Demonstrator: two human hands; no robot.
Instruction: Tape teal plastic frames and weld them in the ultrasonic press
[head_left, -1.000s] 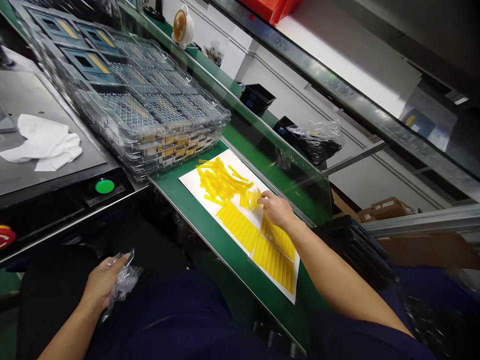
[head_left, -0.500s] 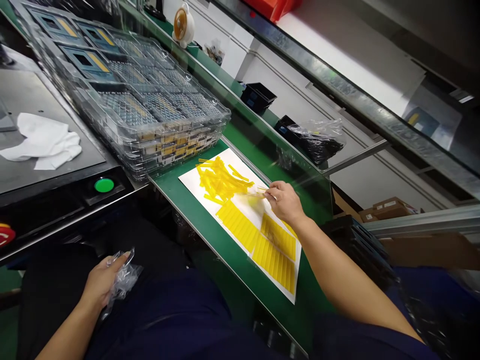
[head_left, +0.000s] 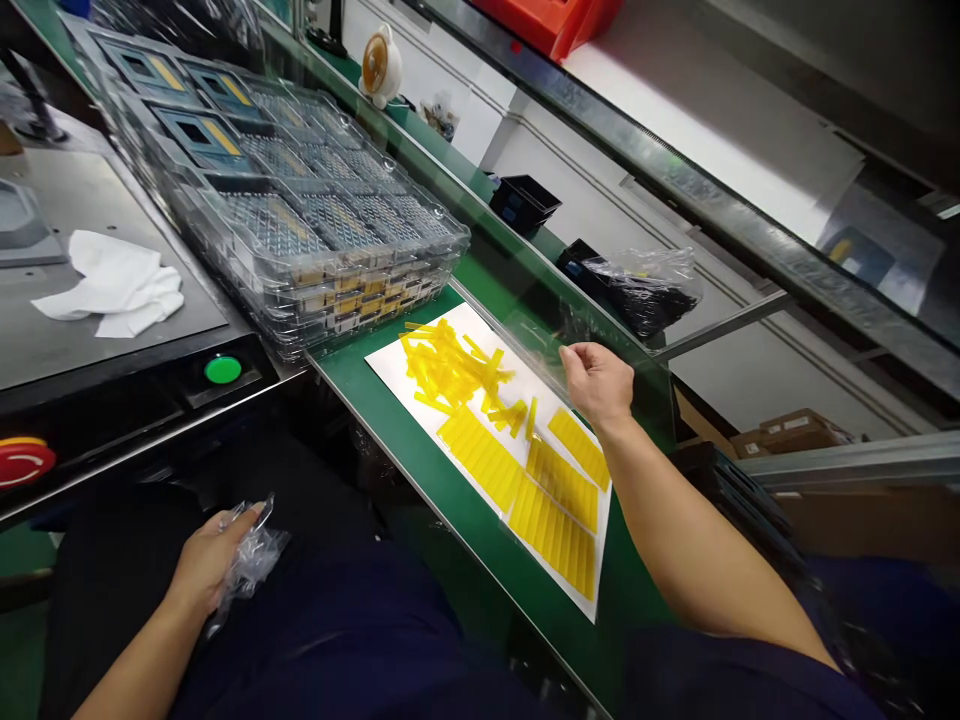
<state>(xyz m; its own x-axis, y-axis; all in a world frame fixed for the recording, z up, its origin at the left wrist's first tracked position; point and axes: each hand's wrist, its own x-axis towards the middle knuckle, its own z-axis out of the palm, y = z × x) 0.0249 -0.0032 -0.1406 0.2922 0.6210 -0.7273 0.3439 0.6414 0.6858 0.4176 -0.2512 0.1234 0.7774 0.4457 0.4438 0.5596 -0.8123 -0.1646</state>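
Counter (head_left: 390, 420): green, beneath white sheet (head_left: 388, 362)
Yellow strips (head_left: 444, 370): likely light, flimsy; pinch ends
Left hand (head_left: 206, 560): gripping clear plastic (head_left: 256, 562), probably slippery
Right hand (head_left: 601, 382): curled closed, contents unclear

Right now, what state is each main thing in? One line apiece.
Left hand: closed on clear plastic
Clear plastic: crumpled
Right hand: curled closed, contents unclear
Loose yellow strips: heaped
Yellow strip rows: neatly aligned
White sheet: flat
White cloth: crumpled
Clear trays: stacked

Head-worn view, facing forward and down.
From close above and behind left grip (head_left: 221, 560) and right grip (head_left: 598, 384), green tabletop (head_left: 420, 455) aslant beneath the latter.
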